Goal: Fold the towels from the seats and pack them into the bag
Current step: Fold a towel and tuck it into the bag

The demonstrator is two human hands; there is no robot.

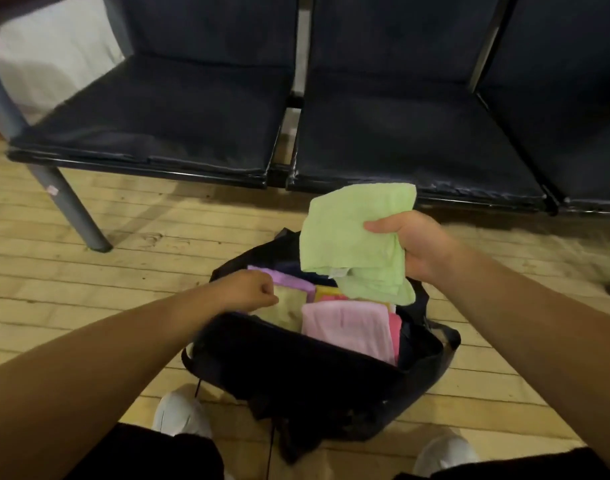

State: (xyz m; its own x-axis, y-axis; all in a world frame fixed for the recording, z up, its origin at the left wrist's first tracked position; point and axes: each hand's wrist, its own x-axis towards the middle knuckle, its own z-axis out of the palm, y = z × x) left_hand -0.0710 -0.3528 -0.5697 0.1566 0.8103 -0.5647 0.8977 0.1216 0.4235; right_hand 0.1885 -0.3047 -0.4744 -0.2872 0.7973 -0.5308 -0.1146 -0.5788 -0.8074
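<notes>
The right hand grips a soft, light green towel folded into a rough square, its lower folds drooping loosely just above the open bag. The bag is black, limp fabric, slumped on the pale plank floor near the person's white shoes. Inside lie flat folded towels: a fuzzy pink one on the right, a pale yellow one on the left, and a purple one farther back. The left hand is curled at the yellow towel's edge – whether it holds anything cannot be told. Beyond stand dark padded seats with smooth, slightly creased cushions.
</notes>
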